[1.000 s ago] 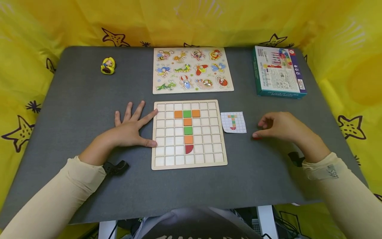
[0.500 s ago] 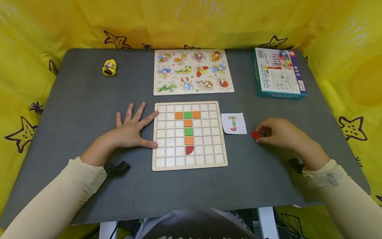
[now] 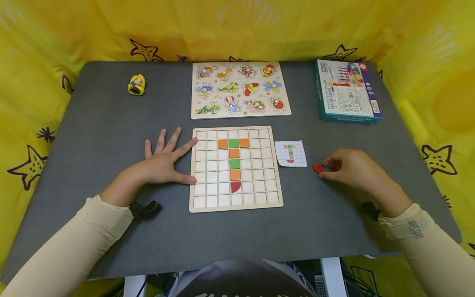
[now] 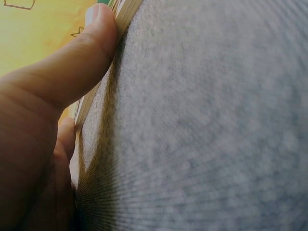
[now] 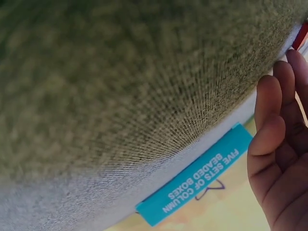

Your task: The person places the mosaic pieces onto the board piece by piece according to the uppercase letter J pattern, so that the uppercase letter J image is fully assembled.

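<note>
A wooden grid board (image 3: 273,173) lies on the grey table. Orange and green square tiles form a T on it, with a red quarter-round tile (image 3: 235,187) at its foot. My left hand (image 3: 157,166) lies with spread fingers at the board's left edge; thumb and index fingertips touch the frame. To the right, my right hand (image 3: 350,167) pinches another red tile (image 3: 317,168) between thumb and fingers, low over the table. Its far side shows, while the fingertips cover the rest. Between board and right hand is a pattern card (image 3: 298,153) printed with a similar figure.
An insect peg puzzle (image 3: 237,99) lies behind the board. A teal-edged box (image 3: 346,90) stands at the back right, and a small yellow figurine (image 3: 137,85) at the back left. Yellow cloth (image 3: 237,29) surrounds the table.
My right hand has shifted slightly toward the table's front edge. The red tile, mostly covered before, now shows at its fingertips. My left hand keeps its place at the board.
</note>
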Tool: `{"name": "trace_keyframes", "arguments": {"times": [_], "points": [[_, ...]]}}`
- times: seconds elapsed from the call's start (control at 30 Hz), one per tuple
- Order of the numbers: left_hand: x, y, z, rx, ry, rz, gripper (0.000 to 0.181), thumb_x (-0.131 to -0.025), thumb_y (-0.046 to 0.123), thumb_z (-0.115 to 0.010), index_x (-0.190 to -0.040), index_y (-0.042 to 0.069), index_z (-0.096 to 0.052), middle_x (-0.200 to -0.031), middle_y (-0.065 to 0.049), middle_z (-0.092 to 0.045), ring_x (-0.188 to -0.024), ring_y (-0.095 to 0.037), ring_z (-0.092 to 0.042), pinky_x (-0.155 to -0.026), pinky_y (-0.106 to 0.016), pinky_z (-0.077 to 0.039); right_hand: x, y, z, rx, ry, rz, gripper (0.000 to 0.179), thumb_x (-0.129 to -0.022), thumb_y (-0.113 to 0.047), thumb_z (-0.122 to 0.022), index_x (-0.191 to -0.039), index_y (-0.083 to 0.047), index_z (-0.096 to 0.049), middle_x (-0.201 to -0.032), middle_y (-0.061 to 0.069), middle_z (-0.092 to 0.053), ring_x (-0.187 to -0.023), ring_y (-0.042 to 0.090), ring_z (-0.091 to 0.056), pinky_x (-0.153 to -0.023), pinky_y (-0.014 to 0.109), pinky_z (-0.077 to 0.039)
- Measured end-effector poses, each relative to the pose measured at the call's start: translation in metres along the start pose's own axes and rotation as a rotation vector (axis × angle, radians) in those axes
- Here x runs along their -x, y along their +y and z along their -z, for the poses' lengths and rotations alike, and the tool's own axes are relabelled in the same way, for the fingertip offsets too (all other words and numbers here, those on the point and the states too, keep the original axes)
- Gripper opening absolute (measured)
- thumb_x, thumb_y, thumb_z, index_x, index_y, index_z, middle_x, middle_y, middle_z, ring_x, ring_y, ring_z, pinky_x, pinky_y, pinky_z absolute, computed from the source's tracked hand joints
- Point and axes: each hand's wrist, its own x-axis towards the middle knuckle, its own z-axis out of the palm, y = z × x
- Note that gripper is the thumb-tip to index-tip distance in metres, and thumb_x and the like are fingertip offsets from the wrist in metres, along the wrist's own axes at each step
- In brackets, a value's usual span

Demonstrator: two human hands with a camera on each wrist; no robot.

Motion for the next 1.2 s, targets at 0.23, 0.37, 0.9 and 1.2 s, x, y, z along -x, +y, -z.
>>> {"name": "trace_keyframes", "arguments": {"times": [0.23,0.37,0.9,1.2], "points": [[0.000,0.000,-0.001,-0.006,0.005,0.001,0.119,-0.064,0.085,-0.063,-0.156,0.044,-0.001,-0.157,-0.002,0.030,-0.135,-0.030,0.040,-0.095,-0.069,0.024,-0.002,-0.002,0.000,0.015,-0.021,0.016,0.032,-0.077,-0.030,-0.084,-0.094,-0.006,-0.074,-0.085,0.002,-0.067,-0.076,0.018,-0.058,-0.070,0.041,-0.048],[0.000,-0.001,-0.001,-0.007,0.013,-0.009,0.118,-0.064,0.084,-0.063,-0.156,0.043,0.000,-0.158,-0.002,0.029,-0.135,-0.031,0.040,-0.095,-0.070,0.024,-0.003,-0.001,0.001,0.029,-0.027,0.047,0.030,-0.077,-0.028,-0.084,-0.095,-0.006,-0.074,-0.086,0.001,-0.067,-0.077,0.018,-0.059,-0.070,0.041,-0.049],[0.002,0.001,0.001,-0.002,0.014,-0.011,0.119,-0.064,0.084,-0.064,-0.157,0.042,-0.002,-0.159,-0.004,0.027,-0.136,-0.033,0.038,-0.096,-0.071,0.023,-0.004,-0.009,0.001,0.056,0.000,0.143,0.025,-0.079,-0.029,-0.084,-0.092,-0.009,-0.076,-0.085,-0.002,-0.067,-0.072,0.014,-0.055,-0.066,0.038,-0.047],[0.002,0.000,0.000,0.003,0.015,-0.011,0.119,-0.064,0.083,-0.064,-0.157,0.042,-0.002,-0.159,-0.004,0.027,-0.136,-0.033,0.038,-0.095,-0.070,0.023,-0.023,-0.068,-0.004,0.038,0.036,0.328,0.023,-0.076,-0.024,-0.086,-0.090,-0.010,-0.075,-0.081,-0.003,-0.065,-0.068,0.013,-0.053,-0.062,0.032,-0.046]]}}
